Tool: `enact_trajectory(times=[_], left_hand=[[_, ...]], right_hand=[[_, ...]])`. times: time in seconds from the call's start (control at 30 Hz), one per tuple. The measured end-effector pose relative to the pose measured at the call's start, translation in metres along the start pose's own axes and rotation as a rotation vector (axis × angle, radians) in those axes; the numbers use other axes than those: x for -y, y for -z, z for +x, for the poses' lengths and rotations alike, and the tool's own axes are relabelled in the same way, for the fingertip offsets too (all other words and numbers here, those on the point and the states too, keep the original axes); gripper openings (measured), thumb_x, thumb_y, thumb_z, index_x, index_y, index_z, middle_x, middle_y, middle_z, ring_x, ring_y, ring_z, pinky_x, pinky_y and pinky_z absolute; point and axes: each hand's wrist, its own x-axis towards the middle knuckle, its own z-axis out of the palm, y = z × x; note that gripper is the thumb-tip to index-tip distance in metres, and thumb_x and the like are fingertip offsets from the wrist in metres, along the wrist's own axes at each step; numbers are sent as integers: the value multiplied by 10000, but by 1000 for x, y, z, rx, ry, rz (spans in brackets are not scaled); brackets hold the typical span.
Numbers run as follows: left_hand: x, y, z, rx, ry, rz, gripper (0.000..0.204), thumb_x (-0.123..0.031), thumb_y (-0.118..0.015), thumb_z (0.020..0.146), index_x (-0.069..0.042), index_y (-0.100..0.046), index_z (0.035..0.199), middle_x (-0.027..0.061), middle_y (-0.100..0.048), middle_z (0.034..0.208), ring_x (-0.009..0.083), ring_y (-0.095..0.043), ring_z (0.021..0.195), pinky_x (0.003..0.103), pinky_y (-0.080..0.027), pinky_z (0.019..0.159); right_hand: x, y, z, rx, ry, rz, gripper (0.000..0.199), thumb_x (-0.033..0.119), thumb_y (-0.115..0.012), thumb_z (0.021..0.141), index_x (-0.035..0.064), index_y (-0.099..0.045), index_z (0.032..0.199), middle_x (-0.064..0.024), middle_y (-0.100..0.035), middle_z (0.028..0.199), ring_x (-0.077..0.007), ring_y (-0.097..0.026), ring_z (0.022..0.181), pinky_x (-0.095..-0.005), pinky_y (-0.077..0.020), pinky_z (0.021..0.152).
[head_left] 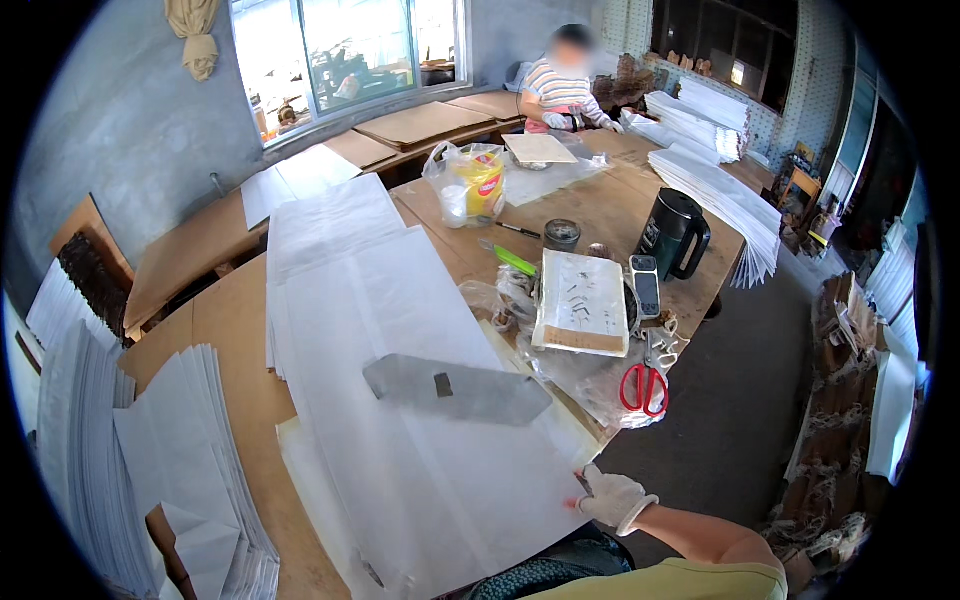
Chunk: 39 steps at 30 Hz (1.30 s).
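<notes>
My right hand (612, 497), in a white glove with reddish marks near the fingertips, is at the near right corner of a large white paper sheet (400, 300). Its fingers look closed on the sheet's edge. My left hand is out of sight. The sheet tops a stack of similar sheets spread along the table. Across it lies a flat grey piece (480, 393) with pointed ends and a small dark square in it. A small dark oblong mark (370, 568) shows near the sheet's lower edge; I cannot tell what it is.
Red-handled scissors (643, 388) lie on plastic at the table's right edge. Beyond are a paper pad (583, 303), a phone (645, 285), a dark kettle (672, 235) and a plastic bag (468, 185). Folded paper stacks (195, 440) stand left. Another person (562, 90) works at the far end.
</notes>
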Motion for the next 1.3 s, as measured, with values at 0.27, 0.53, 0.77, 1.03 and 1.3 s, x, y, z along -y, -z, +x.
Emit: enact_trajectory(times=[0.27, 0.53, 0.77, 1.03, 1.3], left_hand=[[-3, -12, -11, 53, -28, -36, 599, -354, -562, 1078, 7, -459, 1544, 227, -588, 1473, 336, -551, 1398, 426, -478, 1100], [-31, -28, 5, 160, -62, -90, 630, -332, -578, 1079, 6, -400, 1580, 219, -545, 1520, 316, -521, 1428, 414, -471, 1120], [-32, -15, 15, 93, 3, -168, 666, -313, -592, 1080, 5, -348, 1611, 212, -507, 1561, 298, -495, 1454, 403, -465, 1138], [-46, 9, 47, 180, 141, -623, 593, -224, -641, 1056, 37, -429, 1545, 175, -580, 1446, 261, -593, 1308, 387, -499, 1089], [-63, -5, 33, 75, 108, -342, 601, -158, -661, 1020, 77, -449, 1531, 180, -610, 1399, 280, -615, 1264, 386, -526, 1058]], right_hand=[[-26, -34, 4, -108, 326, -562, 1012, 385, -762, 890, 52, -213, 1673, -240, -609, 1417, -402, -698, 1157, -505, -589, 842], [-6, -3, 49, -166, 213, -415, 1047, 344, -768, 891, 40, -153, 1682, -196, -768, 963, -419, -752, 811, -523, -578, 739], [-8, 25, 55, 54, 335, -300, 1309, 547, -849, 812, 30, -30, 1693, -300, -644, 1360, -454, -675, 1183, -456, -525, 1010], [-33, 35, 67, 189, 345, -105, 1342, 616, -798, 842, -42, 30, 1667, -361, -574, 1437, -470, -608, 1294, -436, -453, 1117], [-29, 11, 40, 233, 255, -2, 1199, 553, -720, 933, -4, 43, 1673, -316, -674, 1201, -453, -669, 1115, -450, -491, 1023]])
